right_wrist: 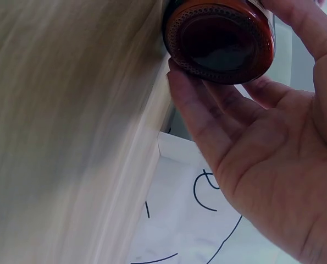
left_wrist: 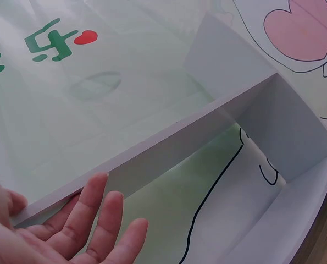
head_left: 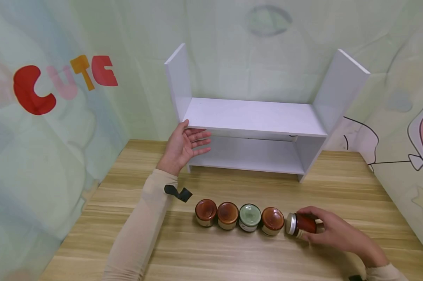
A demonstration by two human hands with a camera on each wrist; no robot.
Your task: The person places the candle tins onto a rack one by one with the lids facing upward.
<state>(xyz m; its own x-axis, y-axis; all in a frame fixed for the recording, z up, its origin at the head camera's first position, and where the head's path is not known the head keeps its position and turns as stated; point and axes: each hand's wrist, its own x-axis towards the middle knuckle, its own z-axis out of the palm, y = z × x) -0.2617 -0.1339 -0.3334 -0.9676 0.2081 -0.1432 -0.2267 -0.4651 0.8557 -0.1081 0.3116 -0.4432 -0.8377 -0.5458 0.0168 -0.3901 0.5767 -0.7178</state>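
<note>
Jars [head_left: 272, 219] before the smooth shelf [head_left: 257, 116] look like glossy glass (one lid [head_left: 291, 223] silvery metal), the tabletop [head_left: 232, 257] under it wood-grained, the backdrop [head_left: 225, 50] behind creased cloth.

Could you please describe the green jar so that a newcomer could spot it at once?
Find the white shelf unit on the wooden table. In front of it, four jars stand in a row. The green jar is third from the left, the only green one, with an amber-brown jar on each side.
</note>
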